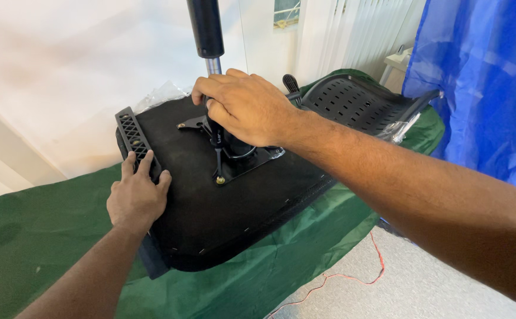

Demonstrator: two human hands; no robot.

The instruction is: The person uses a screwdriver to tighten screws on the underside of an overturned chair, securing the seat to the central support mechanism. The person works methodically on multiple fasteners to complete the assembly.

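Bracing: the left hand (pixel 135 198) lies flat on the near-left edge of the upturned seat (pixel 222 207), fingers together and pressed down beside the black lattice armrest bracket (pixel 135 139), apparently to keep the seat from sliding.
Gripping: the right hand (pixel 246 106) wraps its curled fingers around the base of the gas-lift column (pixel 206 32), where it meets the metal mechanism plate (pixel 234 159); this grip looks meant to hold the column upright in its socket.
Seat location: underside up on the green cloth (pixel 33 236) over a table, with 1 corner hanging past the edge.
Seat look: black fabric underside, staples along the rim, a brass-coloured bolt at the plate's near corner.
Nearby: a perforated black backrest (pixel 352 100) lies behind; blue plastic sheet (pixel 482 82) hangs at right.
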